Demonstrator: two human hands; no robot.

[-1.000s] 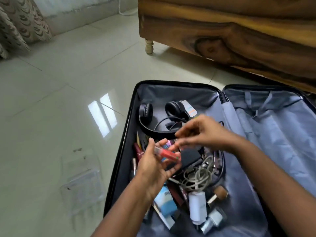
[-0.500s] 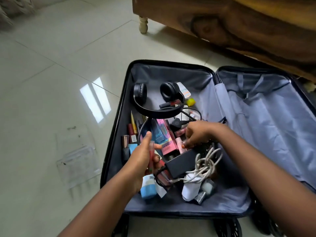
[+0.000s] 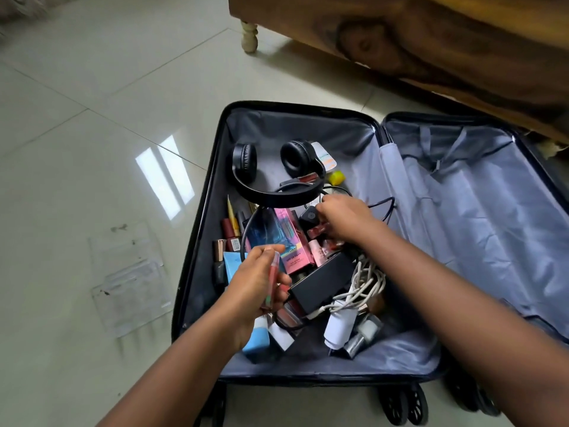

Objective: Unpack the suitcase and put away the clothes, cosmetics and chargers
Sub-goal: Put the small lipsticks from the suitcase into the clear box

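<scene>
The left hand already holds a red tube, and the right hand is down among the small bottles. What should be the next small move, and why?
Probably close the right hand on one small red bottle and lift it clear. Its fingers already rest on that cluster beside the pink box, while the left hand is occupied with the red tube.

1. Suitcase (image 3: 200, 229) open flat on floor (image 3: 77, 149), in front of wooden furniture (image 3: 431, 41).
2. In left half, at back: headphones (image 3: 271, 180).
3. Before headphones: boxed cosmetics (image 3: 292, 241), charger brick (image 3: 323, 280) right of them.
4. Tangled cable (image 3: 366, 282) right of brick.
5. Left of suitcase: flat plastic sleeve (image 3: 129, 278) on floor.
</scene>
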